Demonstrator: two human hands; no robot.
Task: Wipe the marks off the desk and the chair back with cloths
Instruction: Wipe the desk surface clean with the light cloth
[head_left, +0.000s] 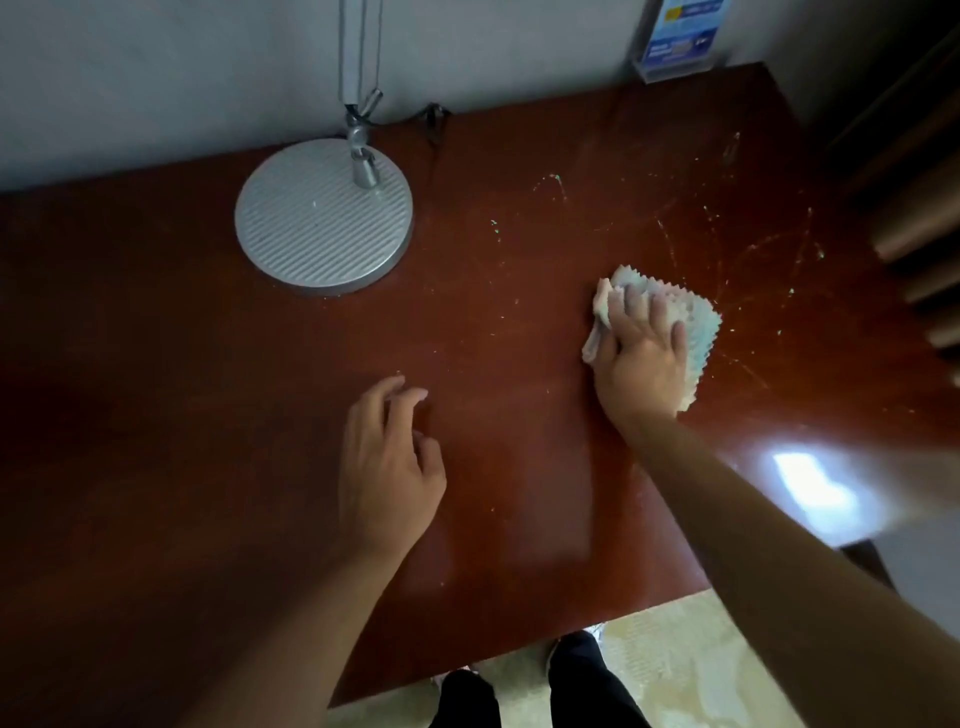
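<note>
A reddish-brown wooden desk fills the view. Pale greenish-white streaks and specks, the marks, spread across its right part. My right hand presses flat on a folded pastel cloth with zigzag edges, lying on the desk just left of the densest marks. My left hand hovers over or rests on the desk's middle, fingers loosely curled and apart, holding nothing. No chair back is clearly identifiable.
A silver lamp base with its arm stands at the back centre, a cable behind it. A clear leaflet holder stands at the back right against the wall. Wooden slats border the right edge. My feet show below the front edge.
</note>
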